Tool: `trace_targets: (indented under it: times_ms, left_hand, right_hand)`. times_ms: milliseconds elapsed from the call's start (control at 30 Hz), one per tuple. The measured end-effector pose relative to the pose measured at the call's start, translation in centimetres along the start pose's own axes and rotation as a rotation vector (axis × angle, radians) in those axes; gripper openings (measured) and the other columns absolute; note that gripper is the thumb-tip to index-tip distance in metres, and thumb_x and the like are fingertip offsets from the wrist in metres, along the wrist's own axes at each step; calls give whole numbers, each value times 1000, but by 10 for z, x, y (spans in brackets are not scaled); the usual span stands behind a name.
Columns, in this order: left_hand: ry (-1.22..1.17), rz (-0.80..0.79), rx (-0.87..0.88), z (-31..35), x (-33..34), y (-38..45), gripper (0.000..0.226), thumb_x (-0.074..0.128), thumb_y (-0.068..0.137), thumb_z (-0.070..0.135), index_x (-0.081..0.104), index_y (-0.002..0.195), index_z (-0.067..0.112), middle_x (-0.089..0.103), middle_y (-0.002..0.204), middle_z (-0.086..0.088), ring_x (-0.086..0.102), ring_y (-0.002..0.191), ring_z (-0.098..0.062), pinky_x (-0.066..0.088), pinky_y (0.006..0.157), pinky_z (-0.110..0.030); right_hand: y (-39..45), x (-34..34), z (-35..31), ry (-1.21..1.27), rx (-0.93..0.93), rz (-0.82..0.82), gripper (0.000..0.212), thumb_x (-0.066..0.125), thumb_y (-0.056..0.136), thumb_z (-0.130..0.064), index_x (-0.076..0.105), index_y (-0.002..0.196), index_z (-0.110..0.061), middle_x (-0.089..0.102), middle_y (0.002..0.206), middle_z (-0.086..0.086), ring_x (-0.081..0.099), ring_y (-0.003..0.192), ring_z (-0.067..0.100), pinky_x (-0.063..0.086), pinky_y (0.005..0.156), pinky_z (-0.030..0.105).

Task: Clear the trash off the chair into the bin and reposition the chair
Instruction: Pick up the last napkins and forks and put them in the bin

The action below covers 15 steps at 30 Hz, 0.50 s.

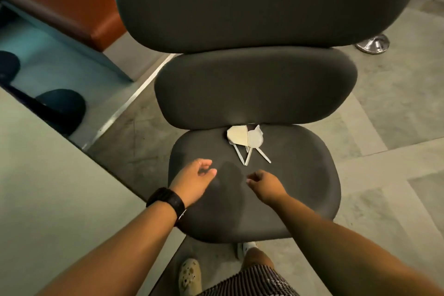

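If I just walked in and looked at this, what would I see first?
First, the big dark grey chair filling the middle, with a pale crumpled face mask lying at the back of its seat, straps trailing forward. Next, two bare arms reaching over the seat: the left hand, with a black watch on its wrist, and the right hand, both hovering short of the mask and holding nothing.

Bare forearms; black watch [168, 202] on left wrist; striped shorts [249, 282]; pale perforated clog [189, 275]; white shoe [246, 247]
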<state>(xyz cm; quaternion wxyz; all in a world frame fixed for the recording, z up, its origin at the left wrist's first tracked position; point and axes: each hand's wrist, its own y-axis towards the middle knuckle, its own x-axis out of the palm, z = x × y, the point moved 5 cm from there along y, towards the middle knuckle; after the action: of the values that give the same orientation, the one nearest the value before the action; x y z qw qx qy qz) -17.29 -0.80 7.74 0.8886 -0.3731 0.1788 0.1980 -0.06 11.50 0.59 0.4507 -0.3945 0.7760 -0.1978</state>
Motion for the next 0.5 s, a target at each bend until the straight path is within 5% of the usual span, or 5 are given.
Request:
trace_targets:
  times_ms: [267,500]
  left_hand:
    - [-168,86,-247,-9,39,78,33,57,92,36,54,124,29,60,120,7,57,107,-10,43,85,-24]
    - [-275,46,-363,-33,75,128,36,57,92,33,50,128,27,58,122,6,56,110,-13,45,96,-32]
  right_hand:
    - [127,-26,-17,-257,-108,-36,56,59,87,-33,44,140,-24,46,140,4,47,126,28,44,100,38]
    - [214,-1,-21,-555,-265,-53,93,67,85,-37,8,154,-22,5,163,4,9,149,28,14,119,43]
